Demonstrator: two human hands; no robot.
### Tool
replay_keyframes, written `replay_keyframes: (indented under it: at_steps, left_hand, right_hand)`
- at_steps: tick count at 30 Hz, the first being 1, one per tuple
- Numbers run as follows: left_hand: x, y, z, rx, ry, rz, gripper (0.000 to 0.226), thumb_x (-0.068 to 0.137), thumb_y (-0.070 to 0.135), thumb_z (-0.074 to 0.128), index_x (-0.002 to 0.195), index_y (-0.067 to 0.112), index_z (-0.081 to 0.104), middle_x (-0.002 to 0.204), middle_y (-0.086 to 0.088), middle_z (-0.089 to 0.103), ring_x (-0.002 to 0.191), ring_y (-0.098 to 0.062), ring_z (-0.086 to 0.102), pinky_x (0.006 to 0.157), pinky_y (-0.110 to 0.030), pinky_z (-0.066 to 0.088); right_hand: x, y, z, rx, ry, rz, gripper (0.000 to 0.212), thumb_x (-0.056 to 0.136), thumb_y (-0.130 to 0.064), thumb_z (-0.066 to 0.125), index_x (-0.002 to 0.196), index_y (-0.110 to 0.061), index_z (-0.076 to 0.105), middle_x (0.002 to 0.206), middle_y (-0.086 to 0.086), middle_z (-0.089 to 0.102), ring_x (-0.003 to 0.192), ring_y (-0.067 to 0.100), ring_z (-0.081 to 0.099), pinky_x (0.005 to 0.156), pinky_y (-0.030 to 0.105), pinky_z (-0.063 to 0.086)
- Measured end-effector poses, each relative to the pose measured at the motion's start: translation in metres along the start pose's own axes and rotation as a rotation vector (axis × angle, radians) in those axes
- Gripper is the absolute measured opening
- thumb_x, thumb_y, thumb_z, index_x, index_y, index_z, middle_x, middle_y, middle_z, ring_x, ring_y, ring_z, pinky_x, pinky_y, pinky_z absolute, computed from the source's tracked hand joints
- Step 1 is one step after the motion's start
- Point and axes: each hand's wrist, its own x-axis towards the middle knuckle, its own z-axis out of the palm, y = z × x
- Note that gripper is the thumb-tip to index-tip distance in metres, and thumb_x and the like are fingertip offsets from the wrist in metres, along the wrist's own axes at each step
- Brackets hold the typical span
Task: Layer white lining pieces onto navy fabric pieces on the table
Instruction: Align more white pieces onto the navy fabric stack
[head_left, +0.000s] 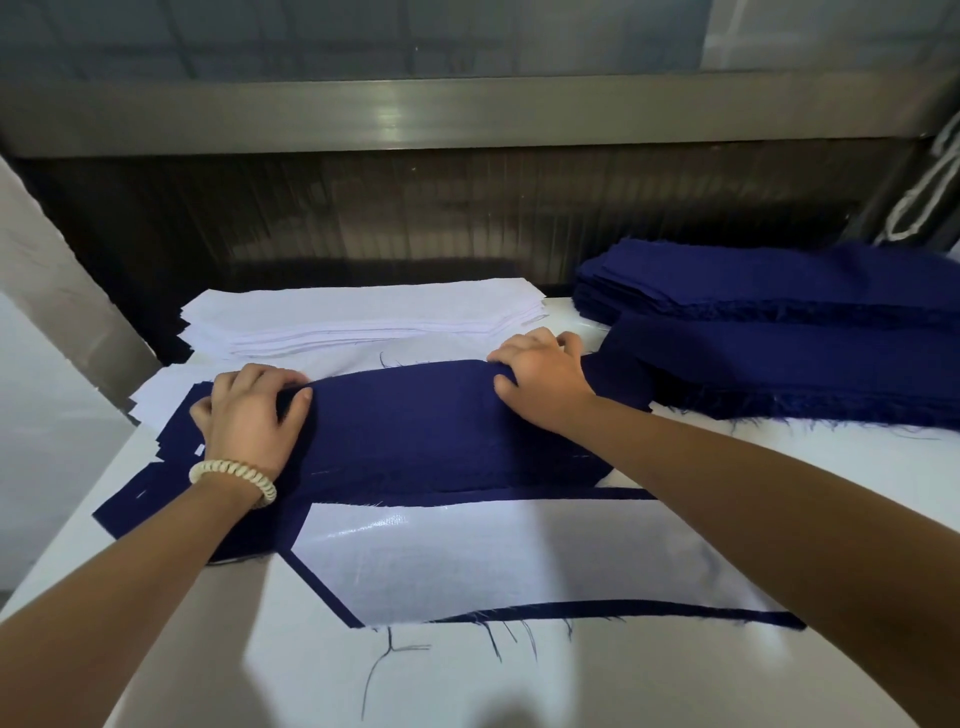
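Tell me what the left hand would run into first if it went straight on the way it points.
Probably the stack of white lining pieces just beyond it. The left hand grips the far edge of the navy fabric piece and points away toward that stack; depth is unclear.

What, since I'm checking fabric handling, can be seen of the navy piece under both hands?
The navy piece is dark blue, woven-looking cloth, frayed along its far edge. It lies across the table, humped at that far edge, where the left hand and right hand grip it. Its near edge reaches a lined piece, white on navy.
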Motion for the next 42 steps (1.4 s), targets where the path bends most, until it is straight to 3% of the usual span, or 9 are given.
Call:
replay_keyframes:
  at_steps: [5, 9, 12, 16, 23, 29, 34, 42]
  left_hand:
    - [0.001, 0.005, -0.002, 0.084, -0.074, -0.021, 0.039, 0.092, 0.029, 0.054, 0.13, 0.032, 0.046, 0.1, -0.001, 0.055, 0.105, -0.033, 0.04, 0.086, -0.045, 0.025]
    - [-0.001, 0.006, -0.002, 0.135, -0.075, 0.046, 0.022, 0.095, 0.026, 0.051, 0.111, 0.029, 0.067, 0.096, -0.004, 0.057, 0.103, -0.032, 0.041, 0.09, -0.043, 0.022]
    - [-0.003, 0.005, -0.003, 0.117, -0.009, 0.093, 0.016, 0.092, 0.023, 0.057, 0.099, 0.025, 0.072, 0.089, -0.003, 0.058, 0.096, -0.032, 0.045, 0.088, -0.041, 0.022]
    - [-0.003, 0.006, -0.006, 0.093, 0.08, 0.122, 0.012, 0.088, 0.016, 0.065, 0.092, 0.02, 0.075, 0.091, -0.007, 0.058, 0.092, -0.035, 0.048, 0.087, -0.044, 0.024]
    - [-0.002, 0.012, -0.013, 0.038, 0.242, 0.127, 0.008, 0.088, 0.015, 0.064, 0.085, 0.012, 0.071, 0.12, -0.014, 0.051, 0.103, -0.042, 0.042, 0.089, -0.049, 0.025]
    - [0.002, 0.022, -0.021, -0.011, 0.284, 0.119, 0.014, 0.09, 0.023, 0.061, 0.086, 0.011, 0.067, 0.124, -0.014, 0.047, 0.107, -0.04, 0.039, 0.092, -0.047, 0.023]
    - [-0.003, 0.025, -0.031, 0.103, 0.138, 0.258, 0.017, 0.077, 0.029, 0.075, 0.074, 0.014, 0.067, 0.105, -0.003, 0.063, 0.109, -0.038, 0.042, 0.089, -0.044, 0.021]
    - [-0.021, 0.032, -0.036, 0.158, 0.079, 0.307, 0.014, 0.077, 0.013, 0.076, 0.071, 0.018, 0.064, 0.083, 0.006, 0.069, 0.096, -0.031, 0.053, 0.088, -0.041, 0.019]
  right_hand:
    - [0.004, -0.005, 0.001, 0.05, 0.088, 0.042, 0.048, 0.09, -0.022, 0.043, 0.138, -0.024, 0.038, 0.117, 0.0, 0.055, 0.114, 0.02, 0.038, 0.099, 0.038, 0.014]
    - [0.008, -0.009, 0.003, -0.013, 0.059, 0.058, 0.055, 0.094, -0.028, 0.038, 0.146, -0.035, 0.023, 0.112, 0.002, 0.045, 0.109, 0.023, 0.036, 0.096, 0.04, 0.021]
    - [0.011, -0.013, 0.003, -0.063, 0.062, 0.004, 0.048, 0.095, -0.025, 0.038, 0.141, -0.038, 0.032, 0.118, 0.004, 0.038, 0.111, 0.023, 0.033, 0.095, 0.038, 0.021]
    - [0.015, -0.018, 0.003, -0.142, 0.159, -0.109, 0.028, 0.096, -0.024, 0.042, 0.12, -0.023, 0.056, 0.13, 0.003, 0.035, 0.118, 0.022, 0.03, 0.092, 0.034, 0.015]
    - [0.013, -0.01, -0.016, -0.107, 0.353, -0.152, 0.029, 0.096, -0.033, 0.046, 0.11, -0.015, 0.062, 0.128, 0.0, 0.047, 0.122, 0.019, 0.036, 0.096, 0.032, 0.017]
    - [0.005, -0.006, -0.046, -0.019, 0.508, -0.197, 0.021, 0.087, -0.031, 0.063, 0.087, -0.011, 0.067, 0.111, 0.003, 0.059, 0.113, 0.024, 0.046, 0.089, 0.031, 0.021]
    - [-0.005, 0.01, -0.066, 0.046, 0.484, -0.178, 0.021, 0.079, -0.032, 0.071, 0.078, -0.012, 0.067, 0.105, -0.001, 0.063, 0.112, 0.022, 0.045, 0.079, 0.023, 0.012]
    - [-0.033, 0.035, -0.071, 0.035, 0.373, -0.113, 0.019, 0.082, -0.03, 0.068, 0.071, -0.02, 0.057, 0.09, -0.006, 0.064, 0.102, 0.017, 0.048, 0.082, 0.029, 0.019]
